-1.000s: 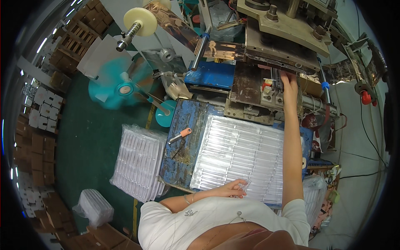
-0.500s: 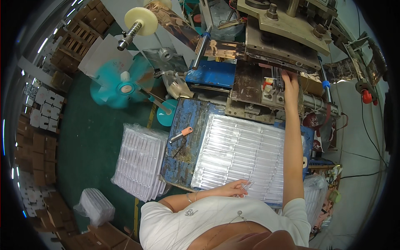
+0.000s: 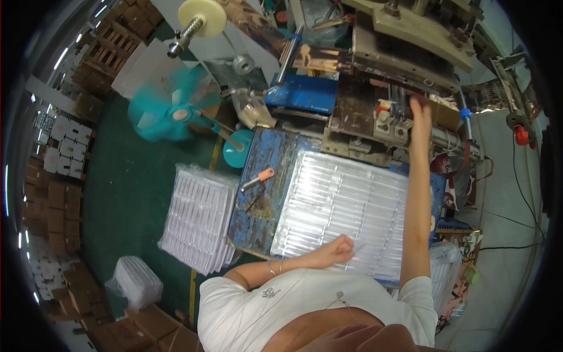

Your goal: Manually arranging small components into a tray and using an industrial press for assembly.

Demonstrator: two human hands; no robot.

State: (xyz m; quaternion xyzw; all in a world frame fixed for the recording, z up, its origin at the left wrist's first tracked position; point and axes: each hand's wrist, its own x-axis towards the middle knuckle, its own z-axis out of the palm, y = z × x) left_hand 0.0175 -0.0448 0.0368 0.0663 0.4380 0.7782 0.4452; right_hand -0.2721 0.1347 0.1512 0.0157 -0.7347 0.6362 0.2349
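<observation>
My left hand [image 3: 335,251] is closed, its fingers curled over the near part of a tray. A clear plastic piece [image 3: 357,248] shows faintly at its fingertips; its exact kind cannot be made out. The tray [image 3: 346,199] is clear, ribbed plastic with rows of long narrow slots, lying on a worn blue table [image 3: 258,218]. My right arm reaches across the tray's right side to a press. There my right hand [image 3: 420,120] has its fingers stretched out beside a metal fixture [image 3: 394,122], below the press head [image 3: 404,61]. Its fingertips are partly lost in shadow.
An orange-handled tool [image 3: 258,179] lies on the table's left part. Stacked clear trays [image 3: 196,220] stand left of the table, near a spinning teal fan [image 3: 176,111]. A foil roll's spool [image 3: 202,17] hangs at upper left. Cartons [image 3: 61,217] line the far left.
The whole view has shifted slightly. My right hand has moved a little to the right along the fixture. My left fingers have curled in more, and the clear plastic shows less.
</observation>
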